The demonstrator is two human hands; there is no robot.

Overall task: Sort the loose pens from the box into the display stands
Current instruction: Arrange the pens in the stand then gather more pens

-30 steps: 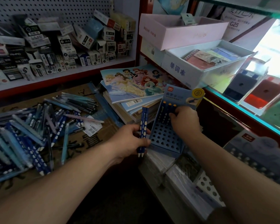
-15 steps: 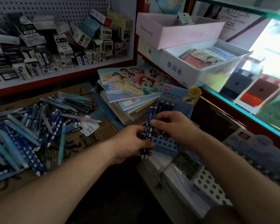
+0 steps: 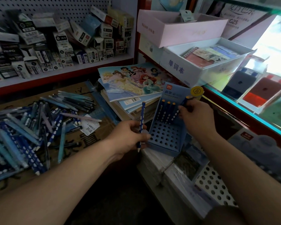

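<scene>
A blue display stand [image 3: 166, 137] with a grid of holes sits in the middle on a wrapped stack. Three dark blue dotted pens [image 3: 166, 111] stand in its back row. My right hand [image 3: 196, 117] pinches another dark blue dotted pen [image 3: 182, 105] at the right end of that row, tilted. My left hand [image 3: 128, 137] grips one dark blue dotted pen [image 3: 141, 120] upright, just left of the stand. A heap of loose blue pens [image 3: 31, 127] lies on flattened cardboard at the left.
A pile of notebooks with a princess cover [image 3: 130, 82] lies behind the stand. White and pink boxes [image 3: 185, 65] stand at the back right, beside a glass counter [image 3: 258, 111]. Small cartons [image 3: 55, 46] fill the pegboard shelf. Another perforated stand [image 3: 214, 184] lies at the lower right.
My right hand took one of the two pens from my left hand and carried it up to the stand's back row. My left hand keeps one pen.
</scene>
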